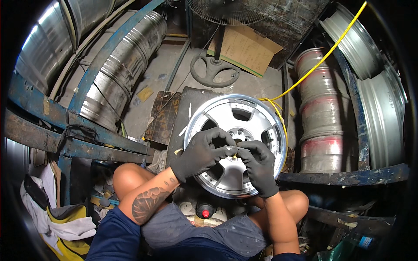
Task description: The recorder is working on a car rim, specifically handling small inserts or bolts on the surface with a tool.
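A silver alloy wheel (224, 172) with a polished lip lies face up in front of my knees. Both my hands wear dark grey gloves and meet over the wheel's hub. My left hand (201, 152) is closed, its thumb and fingers pinched together. My right hand (260, 167) is closed too, fingertips pressed against those of the left. A tiny pale bit shows at the left fingertips, and something small and yellowish (235, 155) peeks out just below them. The fingers hide most of what they hold.
Stacked wheel barrels (117, 74) lie in a blue metal rack at left; more barrels (322, 108) stand at right. A yellow hose (311, 71) runs down behind the wheel. A fan (214, 65) and cardboard (246, 50) stand at the back. A black bottle with a red tip (205, 212) sits between my legs.
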The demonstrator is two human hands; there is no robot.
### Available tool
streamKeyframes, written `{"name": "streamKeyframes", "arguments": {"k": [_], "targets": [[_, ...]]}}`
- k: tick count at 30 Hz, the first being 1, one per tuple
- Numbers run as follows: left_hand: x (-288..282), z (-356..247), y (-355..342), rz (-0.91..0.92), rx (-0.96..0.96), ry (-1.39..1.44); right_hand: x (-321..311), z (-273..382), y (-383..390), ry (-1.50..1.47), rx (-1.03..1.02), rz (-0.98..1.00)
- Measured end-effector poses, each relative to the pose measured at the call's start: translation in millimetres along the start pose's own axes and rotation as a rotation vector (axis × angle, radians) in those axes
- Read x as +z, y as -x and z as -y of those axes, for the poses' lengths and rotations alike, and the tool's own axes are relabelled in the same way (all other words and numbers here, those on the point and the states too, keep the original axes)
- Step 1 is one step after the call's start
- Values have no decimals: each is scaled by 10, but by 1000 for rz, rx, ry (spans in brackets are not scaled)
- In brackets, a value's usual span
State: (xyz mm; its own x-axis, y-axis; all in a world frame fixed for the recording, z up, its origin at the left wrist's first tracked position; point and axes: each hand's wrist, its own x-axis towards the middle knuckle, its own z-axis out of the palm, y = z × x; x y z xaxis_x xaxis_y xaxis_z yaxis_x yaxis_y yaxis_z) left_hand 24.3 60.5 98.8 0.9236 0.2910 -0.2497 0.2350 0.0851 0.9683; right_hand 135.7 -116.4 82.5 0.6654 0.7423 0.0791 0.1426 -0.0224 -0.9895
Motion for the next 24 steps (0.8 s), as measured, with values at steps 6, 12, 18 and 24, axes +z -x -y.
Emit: {"name": "streamKeyframes", "arguments": {"k": [6,12,18,24], "targets": [[109,319,-50,-2,293,286,91,-91,-13,-532,288,23],[163,351,-19,-44,474,16,91,-228,-25,-770,314,-2],[-36,36,94,105,530,-435,-257,-25,-88,-355,459,339],[-17,50,113,164,607,-441,-148,3,-17,-442,531,390]]}}
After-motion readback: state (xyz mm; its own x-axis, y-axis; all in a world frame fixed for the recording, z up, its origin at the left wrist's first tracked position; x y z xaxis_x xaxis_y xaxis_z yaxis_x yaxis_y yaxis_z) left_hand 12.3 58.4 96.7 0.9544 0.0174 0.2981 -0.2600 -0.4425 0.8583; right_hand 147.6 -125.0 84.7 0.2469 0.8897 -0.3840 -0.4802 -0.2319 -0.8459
